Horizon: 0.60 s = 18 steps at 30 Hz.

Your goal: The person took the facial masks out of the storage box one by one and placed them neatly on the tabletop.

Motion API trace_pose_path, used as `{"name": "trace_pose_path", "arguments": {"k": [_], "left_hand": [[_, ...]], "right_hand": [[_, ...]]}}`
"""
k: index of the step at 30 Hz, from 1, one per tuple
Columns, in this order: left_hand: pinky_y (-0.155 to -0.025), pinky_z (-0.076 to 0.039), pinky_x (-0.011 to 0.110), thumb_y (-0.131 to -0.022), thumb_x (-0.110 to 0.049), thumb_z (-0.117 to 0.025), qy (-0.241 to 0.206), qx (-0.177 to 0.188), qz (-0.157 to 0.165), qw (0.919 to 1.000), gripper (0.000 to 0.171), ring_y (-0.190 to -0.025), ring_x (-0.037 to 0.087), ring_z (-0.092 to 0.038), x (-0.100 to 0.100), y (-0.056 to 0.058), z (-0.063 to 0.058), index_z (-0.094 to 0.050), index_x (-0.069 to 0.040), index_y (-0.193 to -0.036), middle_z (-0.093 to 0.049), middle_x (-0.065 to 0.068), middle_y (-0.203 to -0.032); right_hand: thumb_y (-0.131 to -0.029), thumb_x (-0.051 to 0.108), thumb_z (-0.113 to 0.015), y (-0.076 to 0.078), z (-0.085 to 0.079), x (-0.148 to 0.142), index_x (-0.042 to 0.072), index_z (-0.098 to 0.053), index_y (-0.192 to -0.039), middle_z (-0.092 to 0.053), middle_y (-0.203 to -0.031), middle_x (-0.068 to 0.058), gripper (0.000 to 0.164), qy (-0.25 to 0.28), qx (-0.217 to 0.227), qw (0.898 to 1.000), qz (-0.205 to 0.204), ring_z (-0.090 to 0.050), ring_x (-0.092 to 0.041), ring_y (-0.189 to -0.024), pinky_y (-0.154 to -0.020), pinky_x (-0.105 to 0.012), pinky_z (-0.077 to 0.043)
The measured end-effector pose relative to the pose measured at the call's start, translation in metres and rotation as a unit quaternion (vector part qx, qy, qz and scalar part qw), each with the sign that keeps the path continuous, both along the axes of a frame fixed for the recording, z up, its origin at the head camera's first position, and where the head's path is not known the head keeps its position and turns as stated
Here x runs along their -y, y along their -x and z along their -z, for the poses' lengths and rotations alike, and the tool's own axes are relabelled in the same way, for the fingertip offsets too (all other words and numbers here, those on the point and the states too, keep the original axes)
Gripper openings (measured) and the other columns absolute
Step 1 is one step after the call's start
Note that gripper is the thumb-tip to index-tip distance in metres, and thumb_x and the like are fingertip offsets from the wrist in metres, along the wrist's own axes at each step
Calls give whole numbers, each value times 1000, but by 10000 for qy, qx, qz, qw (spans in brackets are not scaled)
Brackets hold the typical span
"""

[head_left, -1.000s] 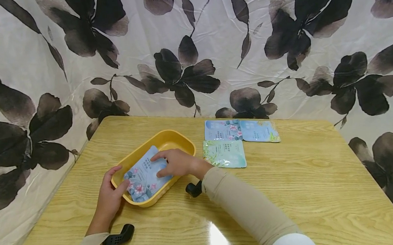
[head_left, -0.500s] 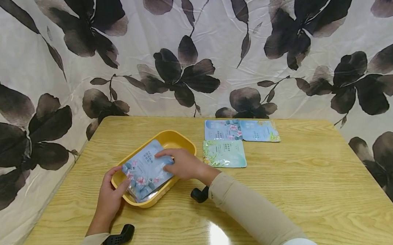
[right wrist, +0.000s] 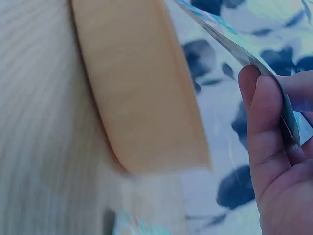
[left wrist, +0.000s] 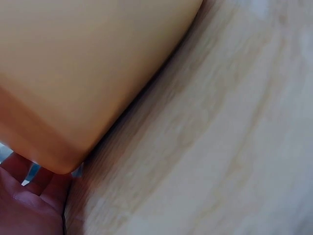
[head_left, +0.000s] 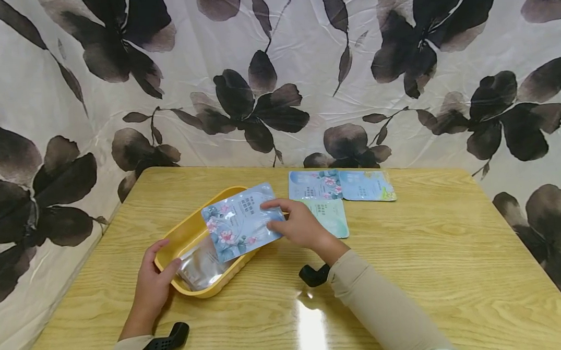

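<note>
My right hand (head_left: 303, 223) pinches the right edge of a blue floral sheet-mask packet (head_left: 240, 223). That packet is tilted above the yellow plastic bin (head_left: 182, 235), partly covering its opening. In the right wrist view the packet (right wrist: 234, 48) appears edge-on between thumb and fingers. My left hand (head_left: 154, 279) grips the bin's near left end, thumb over the rim and fingers along the outer side. Inside the bin lies a silver packet (head_left: 201, 267), back side up. The left wrist view shows mostly the bin's wall (left wrist: 93, 63) and a bit of the left hand (left wrist: 34, 200).
On the wooden table (head_left: 430, 262), behind and right of the bin, lie a blue floral packet (head_left: 314, 185), a light-blue packet (head_left: 366, 185) and a green packet (head_left: 331, 217) partly hidden by my right hand. A floral cloth (head_left: 333, 89) hangs along the table's back edge.
My right hand has lifted the blue floral packet from inside the bin and carried it up and right. A silver packet now shows beneath. The left hand keeps its hold on the bin.
</note>
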<state>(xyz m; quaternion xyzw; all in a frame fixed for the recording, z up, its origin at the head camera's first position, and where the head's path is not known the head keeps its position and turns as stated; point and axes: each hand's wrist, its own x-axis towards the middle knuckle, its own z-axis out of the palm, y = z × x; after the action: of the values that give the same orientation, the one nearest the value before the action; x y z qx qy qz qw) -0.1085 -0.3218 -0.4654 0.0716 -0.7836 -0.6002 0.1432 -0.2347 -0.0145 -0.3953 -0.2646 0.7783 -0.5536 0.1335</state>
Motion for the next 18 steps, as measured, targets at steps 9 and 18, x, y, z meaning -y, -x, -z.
{"name": "trace_pose_path", "arguments": {"k": [9, 18], "left_hand": [[-88, -38, 5, -102, -1, -51, -40, -61, 1, 10000, 48, -113, 7, -42, 1, 0, 2, -29, 8, -144, -31, 21, -143], [-88, -38, 5, -102, -1, -51, -117, 70, 6, 9999, 50, -115, 9, -42, 1, 1, 3, -28, 6, -146, -30, 20, -145]], "right_hand": [[-94, 1, -63, 15, -6, -65, 0, -61, -132, -50, -140, -18, 38, 415, 25, 9970, 660, -52, -17, -67, -59, -33, -48], [-93, -7, -62, 21, 1, -130, -11, -54, -133, -53, -99, -15, 42, 776, 320, 9848, 1518, -58, -13, -71, -59, -28, -55]]}}
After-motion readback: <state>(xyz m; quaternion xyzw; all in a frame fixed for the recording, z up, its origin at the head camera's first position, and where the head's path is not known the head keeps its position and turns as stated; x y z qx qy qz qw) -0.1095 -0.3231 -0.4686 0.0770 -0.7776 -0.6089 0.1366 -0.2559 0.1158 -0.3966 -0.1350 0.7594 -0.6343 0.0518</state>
